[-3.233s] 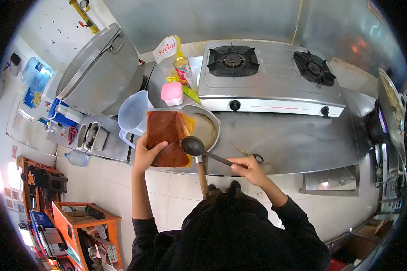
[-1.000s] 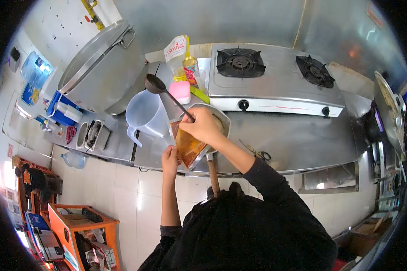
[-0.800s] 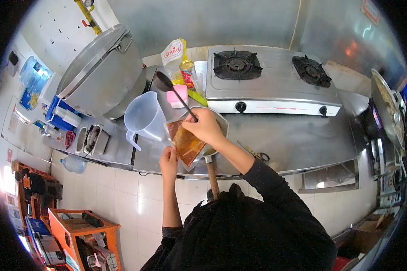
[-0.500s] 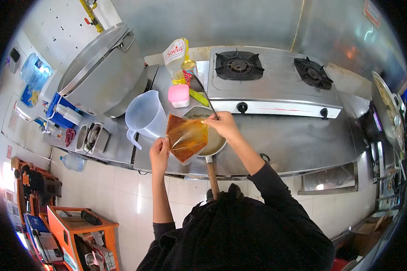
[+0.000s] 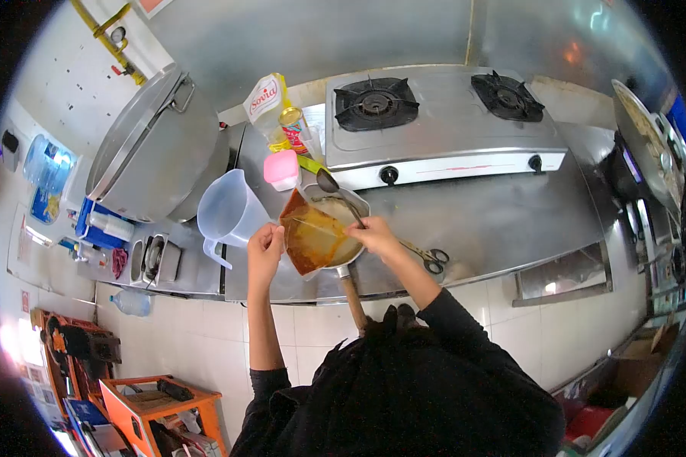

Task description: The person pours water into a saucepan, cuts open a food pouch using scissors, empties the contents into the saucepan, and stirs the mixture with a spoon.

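Observation:
My left hand (image 5: 265, 245) is closed, pinching the left edge of a clear plastic pouch (image 5: 310, 232) smeared with orange-red sauce. The pouch is tilted over a saucepan (image 5: 363, 202), covering part of it. Pale contents show inside the pan, and its wooden handle (image 5: 351, 301) points toward my body. In my right hand (image 5: 376, 238) is a dark metal spoon (image 5: 328, 181), bowl up and away from me, above the pan. The right fingers are beside the pouch's right edge; whether they touch it I cannot tell. Scissors (image 5: 435, 261) lie on the counter right of the pan.
Left of the pan stands a clear plastic jug (image 5: 232, 207), with a large metal pot (image 5: 156, 148) behind it. A pink-lidded tub (image 5: 282, 169), a can (image 5: 293, 126) and a Sovia pouch (image 5: 267, 107) stand behind the pan. A two-burner stove (image 5: 442, 145) is at back right.
The spoon's bowl now shows clearly above the pan, and the pouch hangs more upright and narrower. My right hand has lowered slightly. The scissors have come into view as the camera shifted.

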The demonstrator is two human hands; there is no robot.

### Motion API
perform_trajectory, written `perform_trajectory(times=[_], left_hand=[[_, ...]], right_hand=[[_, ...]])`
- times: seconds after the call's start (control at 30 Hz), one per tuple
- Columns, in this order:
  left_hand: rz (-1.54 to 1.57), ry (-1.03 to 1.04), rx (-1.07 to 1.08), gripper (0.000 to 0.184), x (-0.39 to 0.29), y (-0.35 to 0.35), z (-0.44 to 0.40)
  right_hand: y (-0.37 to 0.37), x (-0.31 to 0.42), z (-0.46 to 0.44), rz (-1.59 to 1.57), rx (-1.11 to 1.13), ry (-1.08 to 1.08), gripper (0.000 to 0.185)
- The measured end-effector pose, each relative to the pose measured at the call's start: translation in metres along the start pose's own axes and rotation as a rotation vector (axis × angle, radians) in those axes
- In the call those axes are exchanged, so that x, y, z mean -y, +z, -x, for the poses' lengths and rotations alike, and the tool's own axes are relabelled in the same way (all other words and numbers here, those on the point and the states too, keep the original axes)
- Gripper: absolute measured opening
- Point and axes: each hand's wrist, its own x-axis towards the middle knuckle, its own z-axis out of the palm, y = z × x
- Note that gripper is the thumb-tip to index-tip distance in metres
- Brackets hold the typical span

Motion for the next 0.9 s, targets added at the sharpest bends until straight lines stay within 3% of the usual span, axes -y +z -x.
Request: perform_trajectory(times=[0.23, 0.33, 0.43, 0.63, 0.73, 0.9], left_hand=[[0.047, -0.03, 0.106, 0.023, -0.01, -0.007, -0.015], [0.012, -0.004, 0.139, 0.023, -0.011, -0.007, -0.022], [-0.018, 0.001, 0.142, 0.023, -0.016, -0.005, -0.028], [-0.029, 0.036, 0.18, 0.024, -0.03, -0.007, -0.038], [-0.043, 0.014, 0.163, 0.024, -0.043, -0.015, -0.038], [-0.16, 0.05, 0.206, 0.025, -0.038, -0.013, -0.044]], right_hand=[[-0.006, -0.012, 0.004, -0.083, 0.051, -0.033, 0.025], [-0.007, -0.032, 0.012, -0.297, 0.019, -0.105, 0.022], [-0.026, -0.049, 0.028, -0.125, 0.016, -0.094, 0.02], [-0.043, -0.039, 0.064, -0.179, 0.217, 0.084, 0.016], [-0.046, -0.04, 0.064, -0.406, 0.446, 0.15, 0.023], [-0.046, -0.049, 0.063, -0.369, 0.45, 0.063, 0.033]])
